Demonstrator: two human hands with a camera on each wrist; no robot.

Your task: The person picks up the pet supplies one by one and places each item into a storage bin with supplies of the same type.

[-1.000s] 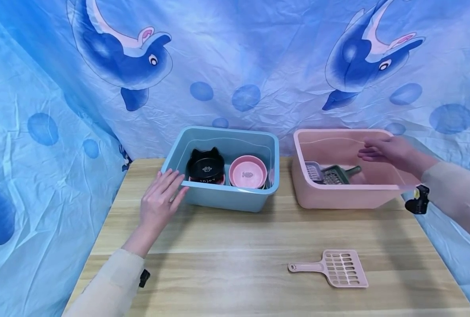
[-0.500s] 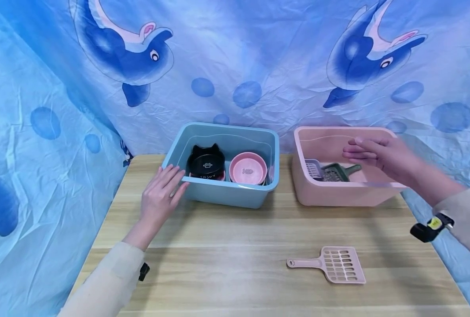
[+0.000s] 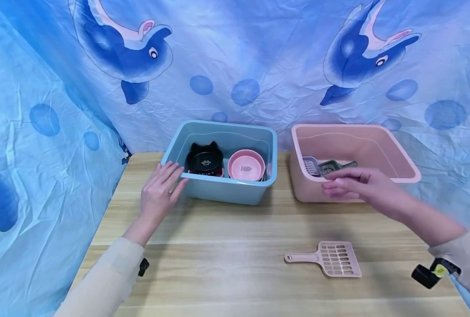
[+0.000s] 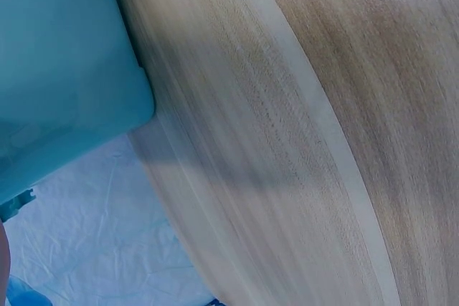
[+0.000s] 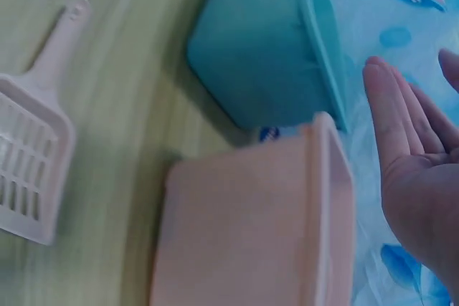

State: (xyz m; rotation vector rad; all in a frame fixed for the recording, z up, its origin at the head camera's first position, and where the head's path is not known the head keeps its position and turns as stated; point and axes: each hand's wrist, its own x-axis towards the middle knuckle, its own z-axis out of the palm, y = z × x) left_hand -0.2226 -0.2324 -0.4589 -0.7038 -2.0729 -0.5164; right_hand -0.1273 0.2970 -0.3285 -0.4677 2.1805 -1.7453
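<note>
My left hand (image 3: 159, 191) rests with fairly straight fingers on the near left rim of the blue bin (image 3: 219, 191). In the bin are a black cat-eared bowl (image 3: 205, 162) and a round pink bowl (image 3: 246, 164) with a fish design. My right hand (image 3: 367, 187) hangs in front of the near rim of the pink bin (image 3: 308, 189), holding nothing; the right wrist view shows its fingers extended. Inside the pink bin lie a lavender litter scoop (image 3: 311, 166) and a green litter scoop (image 3: 330, 167), partly hidden. A pink litter scoop (image 3: 303, 258) lies on the table.
Both bins stand side by side at the back of the wooden table (image 3: 219, 255), with a narrow gap between them. Behind and to the left hangs a blue dolphin-print cloth (image 3: 219, 57). The table's edge (image 4: 190, 249) shows in the left wrist view.
My right hand has come out from over the pink bin, moving left and nearer to me, to its front rim. The left hand stays on the blue bin's rim.
</note>
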